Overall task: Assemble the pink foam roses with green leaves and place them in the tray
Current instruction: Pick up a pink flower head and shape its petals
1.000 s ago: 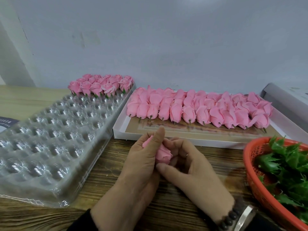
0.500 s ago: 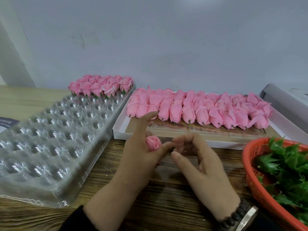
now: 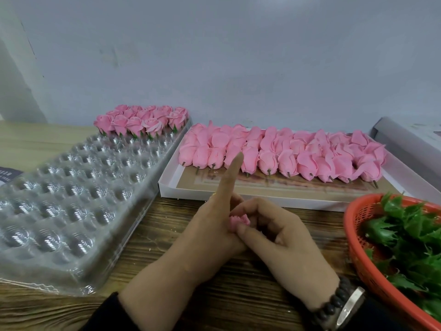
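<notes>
A small pink foam rose [image 3: 238, 222] sits between both hands above the wooden table. My left hand [image 3: 210, 232] holds it from the left, index finger pointing straight up. From the right, my right hand [image 3: 279, 237] curls its fingers round the rose, thumb pressed on its front. Most of the flower is hidden by the fingers. The clear plastic tray [image 3: 71, 199] with several round cups lies to the left. Finished roses with green leaves [image 3: 143, 120] fill its far end. Green leaves [image 3: 410, 242] lie heaped in an orange basket [image 3: 358, 254] at the right.
A white shallow box [image 3: 171, 187] behind my hands holds several rows of bare pink rose heads [image 3: 286, 154] with short stems. A grey box [image 3: 410, 144] stands at the far right by the wall. A dark card [image 3: 7, 175] shows at the left edge.
The hands have drawn closer again around the rose. My right fingers closed over it, and my left index finger lifted to point upward. The rose is now mostly hidden.
</notes>
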Available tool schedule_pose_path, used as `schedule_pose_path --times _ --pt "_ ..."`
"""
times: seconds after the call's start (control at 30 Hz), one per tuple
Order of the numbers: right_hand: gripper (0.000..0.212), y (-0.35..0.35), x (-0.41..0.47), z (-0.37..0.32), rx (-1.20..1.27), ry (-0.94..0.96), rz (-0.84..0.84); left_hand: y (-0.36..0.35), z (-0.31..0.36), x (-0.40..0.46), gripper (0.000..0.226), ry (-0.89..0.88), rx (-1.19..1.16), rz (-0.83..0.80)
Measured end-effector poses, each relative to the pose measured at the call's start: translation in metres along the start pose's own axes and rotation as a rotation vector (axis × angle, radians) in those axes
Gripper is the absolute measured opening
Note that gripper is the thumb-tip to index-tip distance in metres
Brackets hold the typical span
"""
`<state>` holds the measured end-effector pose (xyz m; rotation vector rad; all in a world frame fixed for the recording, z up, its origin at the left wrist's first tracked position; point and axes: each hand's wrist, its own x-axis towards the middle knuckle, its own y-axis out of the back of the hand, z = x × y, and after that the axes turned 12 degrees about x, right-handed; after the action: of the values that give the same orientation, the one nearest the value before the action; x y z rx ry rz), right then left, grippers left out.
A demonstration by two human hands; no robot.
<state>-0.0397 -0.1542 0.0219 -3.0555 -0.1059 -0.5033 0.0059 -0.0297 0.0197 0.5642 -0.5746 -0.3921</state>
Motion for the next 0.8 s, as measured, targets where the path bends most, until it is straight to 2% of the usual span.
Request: schedule_pose_path --times 0.13,0.23,0.3,0.4,0.53,0.63,0.7,0.8 --pt "0.015 0.004 0.002 0.004 0.052 -0.003 0.159 -0.001 -0.003 0.000 0.096 0.094 -0.051 0.041" --pt "0.016 0.012 0.005 0.006 0.167 -0.042 0.302 0.001 -0.005 0.000 0.066 0.114 -0.062 0.099" --pt "0.011 0.014 0.005 0.009 0.201 -0.068 0.319 0.001 -0.004 0.000 0.047 0.111 -0.090 0.092" --pt "0.012 0.013 0.005 0.010 0.233 -0.066 0.305 0.001 -0.001 0.000 0.025 0.116 -0.225 0.034" --pt "0.009 0.013 0.005 0.008 0.273 -0.070 0.249 0.001 -0.001 0.002 0.013 0.143 -0.363 0.049" --pt "0.060 0.015 0.002 0.009 0.127 -0.088 0.118 0.002 -0.002 0.004 0.008 0.262 -0.542 0.073" --pt "0.073 0.012 0.001 0.008 -0.018 -0.051 0.019 0.005 -0.002 0.003 0.007 0.345 -0.674 0.021" --pt "0.058 0.009 0.002 0.005 -0.095 0.030 0.042 0.008 -0.003 0.003 0.010 0.399 -0.754 -0.044"
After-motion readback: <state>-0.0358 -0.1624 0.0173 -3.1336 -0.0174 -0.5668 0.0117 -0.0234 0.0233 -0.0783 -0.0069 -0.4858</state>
